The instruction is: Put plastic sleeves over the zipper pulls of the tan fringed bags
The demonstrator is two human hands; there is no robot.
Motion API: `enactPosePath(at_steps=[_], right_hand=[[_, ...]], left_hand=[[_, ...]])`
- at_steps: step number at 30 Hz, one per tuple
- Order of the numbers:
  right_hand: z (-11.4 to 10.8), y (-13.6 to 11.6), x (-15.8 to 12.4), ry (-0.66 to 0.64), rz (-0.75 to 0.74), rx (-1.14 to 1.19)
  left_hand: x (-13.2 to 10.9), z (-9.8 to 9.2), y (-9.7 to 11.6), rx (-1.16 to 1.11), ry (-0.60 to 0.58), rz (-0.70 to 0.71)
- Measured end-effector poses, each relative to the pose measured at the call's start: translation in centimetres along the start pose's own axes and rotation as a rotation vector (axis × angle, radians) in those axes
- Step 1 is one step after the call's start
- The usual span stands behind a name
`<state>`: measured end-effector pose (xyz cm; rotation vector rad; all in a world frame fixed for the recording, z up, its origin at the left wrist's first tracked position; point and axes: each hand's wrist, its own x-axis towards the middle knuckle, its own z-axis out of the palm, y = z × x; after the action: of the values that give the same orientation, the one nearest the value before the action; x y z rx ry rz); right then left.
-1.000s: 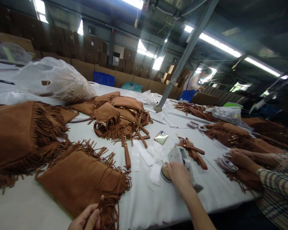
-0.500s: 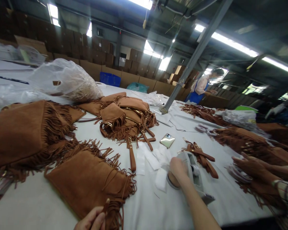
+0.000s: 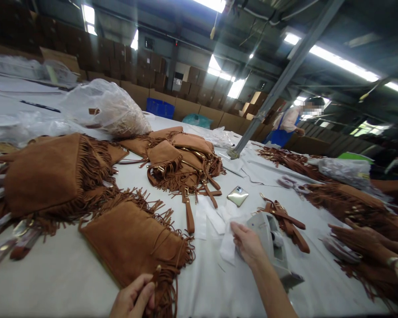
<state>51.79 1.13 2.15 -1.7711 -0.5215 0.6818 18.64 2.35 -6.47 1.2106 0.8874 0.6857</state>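
Note:
My left hand pinches a slim brown strip with a pale gold-coloured tip, at the fringed corner of a brown suede bag lying flat. Its other fingers are curled. My right hand is at the front end of a grey tape dispenser, fingertips drawn together over white paper slips. Whatever lies between those fingertips is too small to make out. Just behind the dispenser lie brown leather wrist straps with metal clasps. A phone rests beyond the slips.
More fringed bags are piled mid-table, with another bag at left. A filled plastic bag stands behind them. A slanted metal post rises from the table. At right, another person's hands are over brown fringed pieces.
My right hand has shifted from a fist against the dispenser to fingertips extended and pinched over the white slips. My left hand keeps its hold on the strip. The view has swung slightly left.

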Motion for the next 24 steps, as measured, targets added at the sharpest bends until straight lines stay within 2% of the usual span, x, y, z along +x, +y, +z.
enactPosePath(at_steps=[4,7,10,12,17,24], right_hand=[[4.0,0.7,-5.0,-0.170,0.118,0.224],[6.8,1.1,-8.5,-0.267,0.268,0.425],[9.1,1.4,-11.1,-0.332,0.414,0.621],[10.3,1.6,-12.3,-0.350,0.432,0.652],[12.0,1.8,-13.9,-0.393,0.406,0.625],[12.8,1.4,-15.1,-0.434,0.471,0.684]], left_hand=[[-0.1,-0.4,1.5,0.046,-0.061,0.018],[-0.4,-0.5,2.6,0.105,-0.064,0.064],[-0.7,-0.4,3.3,0.160,-0.045,0.109],[-0.8,-0.3,3.5,0.189,-0.034,0.128],[-0.9,-0.4,3.6,0.200,-0.023,0.159],[-1.1,-0.4,4.1,0.185,-0.032,0.175]])
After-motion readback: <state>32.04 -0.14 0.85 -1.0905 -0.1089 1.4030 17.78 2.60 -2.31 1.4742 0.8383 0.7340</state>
